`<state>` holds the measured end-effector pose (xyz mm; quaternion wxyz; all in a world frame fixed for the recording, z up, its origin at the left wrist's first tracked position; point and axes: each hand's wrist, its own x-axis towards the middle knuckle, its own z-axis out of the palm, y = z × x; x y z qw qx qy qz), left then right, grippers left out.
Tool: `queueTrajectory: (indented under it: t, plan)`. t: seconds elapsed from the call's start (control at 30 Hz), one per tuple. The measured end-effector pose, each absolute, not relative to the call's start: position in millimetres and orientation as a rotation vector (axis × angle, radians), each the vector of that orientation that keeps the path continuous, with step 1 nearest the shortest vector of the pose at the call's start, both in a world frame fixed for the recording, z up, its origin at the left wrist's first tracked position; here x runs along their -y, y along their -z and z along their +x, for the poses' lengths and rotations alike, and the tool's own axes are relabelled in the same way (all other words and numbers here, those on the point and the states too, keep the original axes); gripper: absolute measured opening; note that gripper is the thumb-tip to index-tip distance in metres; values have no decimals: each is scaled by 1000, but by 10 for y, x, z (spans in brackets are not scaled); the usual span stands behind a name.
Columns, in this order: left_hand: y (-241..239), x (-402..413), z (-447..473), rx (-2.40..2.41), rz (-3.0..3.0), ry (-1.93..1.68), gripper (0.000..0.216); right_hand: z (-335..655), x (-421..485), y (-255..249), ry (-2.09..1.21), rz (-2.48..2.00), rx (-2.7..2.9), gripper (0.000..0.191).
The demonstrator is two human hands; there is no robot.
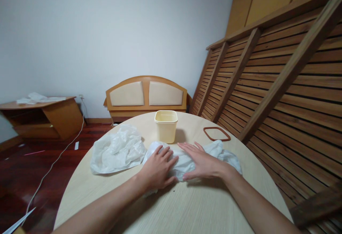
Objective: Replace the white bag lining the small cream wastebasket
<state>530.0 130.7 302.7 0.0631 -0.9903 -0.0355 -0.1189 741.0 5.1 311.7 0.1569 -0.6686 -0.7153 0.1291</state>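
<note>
My left hand [158,168] and my right hand [201,161] both lie flat, fingers stretched out, on a crumpled white plastic bag [223,152] in the middle of a round pale wooden table [187,209]. The fingertips of the two hands almost meet on the bag. A second crumpled white plastic bag [117,150] lies just left of my left hand. A small cream plastic bin [166,125] stands upright and open right behind the bag under my hands. A brown square ring [216,133] lies flat on the table to the right of the bin.
A slatted wooden bed frame [280,77] leans close along the table's right side. A wooden headboard [146,96] stands against the far wall. At the left is a low wooden cabinet [42,118], and a cable [53,162] runs over the dark red floor.
</note>
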Motion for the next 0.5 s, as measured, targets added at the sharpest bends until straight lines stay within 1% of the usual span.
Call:
queueTrajectory:
  t: [0.07,0.1,0.13,0.23,0.27,0.3,0.37,0.43,0.5]
  plan:
    - [-3028,-1273,5321,128,-2975,362,61,7308,-121,-3035,-362,-1901,2045,116]
    - [-3031,-1259,5328,156,-2965,355,61,7275,-152,-2996,-343,-1906,2042,109]
    - [-3034,-1246,5333,197,-2954,344,63,7251,-179,-2963,-314,-1910,2045,97]
    - [-3031,-1222,5333,319,-2926,321,74,7207,-231,-2930,-226,-1883,2083,48]
    - [-3023,-1217,5331,333,-2923,333,78,7194,-238,-2940,-219,-1861,2099,38]
    - [-3011,-1215,5330,332,-2926,355,82,7180,-240,-2955,-226,-1834,2109,34]
    - [-2975,-1219,5337,307,-2941,410,86,7155,-234,-2993,-268,-1772,2114,36]
    - [-2927,-1234,5363,282,-2956,436,82,7140,-220,-3023,-303,-1715,2107,40]
    - [-2876,-1259,5404,235,-2955,418,73,7145,-202,-3041,-309,-1703,2106,41]
